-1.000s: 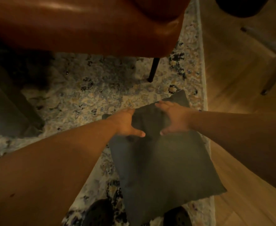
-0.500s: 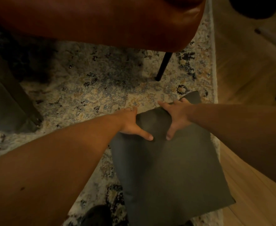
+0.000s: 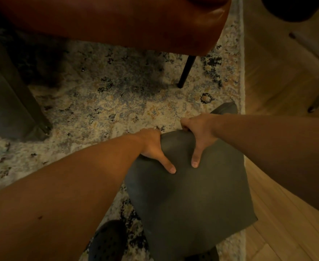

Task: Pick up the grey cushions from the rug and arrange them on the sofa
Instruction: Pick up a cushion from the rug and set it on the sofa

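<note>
Both hands, left hand [image 3: 153,147] and right hand [image 3: 200,132], are gripping the far edge of the grey cushion [image 3: 188,200] in the lower centre, over the rug [image 3: 117,110]. It is looking soft and light, sagging below; edge holds should be sufficing.

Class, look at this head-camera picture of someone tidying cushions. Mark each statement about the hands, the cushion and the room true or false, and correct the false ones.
1. Both hands grip the grey cushion along its far edge. True: the left hand and the right hand hold it there, thumbs on top.
2. The cushion already lies on the sofa. False: it is above the patterned rug, in front of the brown leather sofa.
3. The sofa has a dark leg standing on the rug. True.
4. The floor beside the rug is tiled. False: it is wooden floor.
</note>
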`<state>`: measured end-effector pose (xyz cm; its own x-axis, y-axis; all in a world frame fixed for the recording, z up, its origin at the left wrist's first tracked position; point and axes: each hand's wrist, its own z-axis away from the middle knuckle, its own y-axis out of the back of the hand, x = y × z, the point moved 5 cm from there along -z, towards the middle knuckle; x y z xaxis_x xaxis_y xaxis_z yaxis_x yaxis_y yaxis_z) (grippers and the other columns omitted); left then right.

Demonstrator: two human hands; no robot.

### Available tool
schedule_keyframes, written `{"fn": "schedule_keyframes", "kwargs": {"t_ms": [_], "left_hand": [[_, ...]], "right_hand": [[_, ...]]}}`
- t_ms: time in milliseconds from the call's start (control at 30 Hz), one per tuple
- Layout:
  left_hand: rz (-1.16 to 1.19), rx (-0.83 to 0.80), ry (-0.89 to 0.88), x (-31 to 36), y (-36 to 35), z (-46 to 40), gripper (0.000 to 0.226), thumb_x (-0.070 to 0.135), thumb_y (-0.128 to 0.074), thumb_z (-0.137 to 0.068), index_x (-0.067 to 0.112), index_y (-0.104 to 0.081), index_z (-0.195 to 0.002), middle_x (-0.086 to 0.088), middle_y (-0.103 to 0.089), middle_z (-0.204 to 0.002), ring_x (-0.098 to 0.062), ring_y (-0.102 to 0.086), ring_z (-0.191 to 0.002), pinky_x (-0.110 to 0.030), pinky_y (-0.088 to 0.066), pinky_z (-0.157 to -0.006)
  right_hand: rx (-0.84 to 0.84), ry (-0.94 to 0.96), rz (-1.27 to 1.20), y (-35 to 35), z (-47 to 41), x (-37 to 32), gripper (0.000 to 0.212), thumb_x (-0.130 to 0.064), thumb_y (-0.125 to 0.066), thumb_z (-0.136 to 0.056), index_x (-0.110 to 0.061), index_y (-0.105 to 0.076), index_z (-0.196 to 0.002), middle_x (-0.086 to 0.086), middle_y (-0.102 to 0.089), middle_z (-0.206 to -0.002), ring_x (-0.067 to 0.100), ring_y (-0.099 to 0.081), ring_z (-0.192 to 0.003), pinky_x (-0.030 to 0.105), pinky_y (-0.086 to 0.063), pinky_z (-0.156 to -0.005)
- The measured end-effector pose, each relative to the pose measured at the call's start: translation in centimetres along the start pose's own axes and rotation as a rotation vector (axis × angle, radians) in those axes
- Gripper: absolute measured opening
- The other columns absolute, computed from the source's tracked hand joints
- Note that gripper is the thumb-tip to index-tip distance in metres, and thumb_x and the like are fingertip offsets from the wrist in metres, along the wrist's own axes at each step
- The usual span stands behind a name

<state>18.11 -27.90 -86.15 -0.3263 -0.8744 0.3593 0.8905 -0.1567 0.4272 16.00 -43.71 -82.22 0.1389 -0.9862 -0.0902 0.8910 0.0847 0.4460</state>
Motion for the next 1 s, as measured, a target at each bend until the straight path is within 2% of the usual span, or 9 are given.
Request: {"fn": "schedule_keyframes", "kwargs": {"t_ms": [67,133,233,333,433,567,667,833,1000], "left_hand": [[-0.049,0.047,-0.024,0.5,-0.2,0.6,0.127,0.089,-0.071,-0.015,0.024,-0.052,-0.123,0.004,-0.053,-0.116,-0.020,-0.053,-0.103,-0.038,-0.050,-0.092],[-0.029,0.075,-0.057,0.9,-0.6,1.2,0.128,0.087,-0.073,-0.018,0.025,-0.047,-0.127,0.004,-0.050,-0.116,-0.021,-0.051,-0.106,-0.037,-0.047,-0.092],[-0.001,0.077,-0.090,1.9,-0.8,2.8,0.128,0.083,-0.077,-0.021,0.023,-0.043,-0.130,0.004,-0.056,-0.120,-0.022,-0.057,-0.103,-0.041,-0.051,-0.089],[-0.082,0.158,-0.131,3.3,-0.3,5.1,0.119,0.086,-0.073,-0.023,0.023,-0.046,-0.121,0.006,-0.059,-0.107,-0.021,-0.059,-0.091,-0.040,-0.053,-0.081],[-0.138,0.242,-0.173,4.2,0.7,8.0,0.108,0.085,-0.074,-0.027,0.024,-0.047,-0.112,0.007,-0.058,-0.094,-0.019,-0.058,-0.081,-0.036,-0.052,-0.071],[-0.212,0.316,-0.200,4.1,4.1,12.6,0.099,0.083,-0.075,-0.029,0.025,-0.046,-0.104,0.011,-0.051,-0.083,-0.015,-0.052,-0.075,-0.031,-0.043,-0.061],[-0.224,0.341,-0.179,3.5,7.8,16.7,0.098,0.081,-0.077,-0.028,0.028,-0.045,-0.104,0.012,-0.049,-0.083,-0.014,-0.051,-0.075,-0.031,-0.043,-0.062],[-0.171,0.355,-0.169,2.2,15.9,25.3,0.095,0.075,-0.082,-0.028,0.033,-0.035,-0.099,0.014,-0.050,-0.088,-0.014,-0.053,-0.080,-0.032,-0.045,-0.064],[-0.240,0.449,-0.215,2.0,26.3,35.5,0.090,0.076,-0.081,-0.030,0.032,-0.041,-0.097,0.012,-0.055,-0.094,-0.014,-0.057,-0.086,-0.033,-0.050,-0.073]], "right_hand": [[0.002,-0.007,0.028,0.1,0.4,0.1,0.135,-0.090,-0.070,-0.020,-0.031,-0.030,-0.134,-0.002,-0.049,-0.135,0.027,-0.050,-0.114,0.046,-0.038,-0.103],[0.010,-0.025,0.117,-0.1,0.9,-0.1,0.149,-0.096,-0.061,-0.017,-0.029,-0.027,-0.146,0.001,-0.046,-0.139,0.028,-0.046,-0.122,0.047,-0.033,-0.107],[0.084,0.034,0.228,-0.4,2.5,-0.6,0.140,-0.102,-0.048,-0.019,-0.026,-0.046,-0.137,0.001,-0.049,-0.126,0.026,-0.044,-0.115,0.044,-0.030,-0.108],[0.146,0.084,0.180,-0.6,4.8,-0.8,0.137,-0.101,-0.052,-0.021,-0.027,-0.045,-0.136,0.000,-0.049,-0.126,0.024,-0.043,-0.117,0.041,-0.034,-0.108],[0.182,0.071,0.042,-0.1,7.6,-1.0,0.121,-0.097,-0.060,-0.023,-0.033,-0.048,-0.124,-0.007,-0.062,-0.109,0.018,-0.058,-0.095,0.034,-0.049,-0.085],[0.376,0.078,0.015,2.5,11.5,-2.8,0.104,-0.099,-0.057,-0.025,-0.032,-0.045,-0.104,-0.011,-0.059,-0.087,0.013,-0.055,-0.073,0.031,-0.047,-0.067],[0.457,0.101,-0.015,6.1,14.6,-4.7,0.106,-0.098,-0.059,-0.027,-0.030,-0.042,-0.106,-0.009,-0.057,-0.089,0.014,-0.055,-0.076,0.033,-0.048,-0.069],[0.577,0.165,0.043,15.5,20.9,-8.9,0.112,-0.099,-0.055,-0.033,-0.025,-0.053,-0.117,-0.007,-0.062,-0.105,0.018,-0.060,-0.090,0.030,-0.046,-0.075],[0.764,0.184,0.161,26.3,28.8,-12.7,0.114,-0.104,-0.042,-0.038,-0.021,-0.055,-0.116,-0.005,-0.065,-0.105,0.020,-0.062,-0.090,0.033,-0.048,-0.074]]}}
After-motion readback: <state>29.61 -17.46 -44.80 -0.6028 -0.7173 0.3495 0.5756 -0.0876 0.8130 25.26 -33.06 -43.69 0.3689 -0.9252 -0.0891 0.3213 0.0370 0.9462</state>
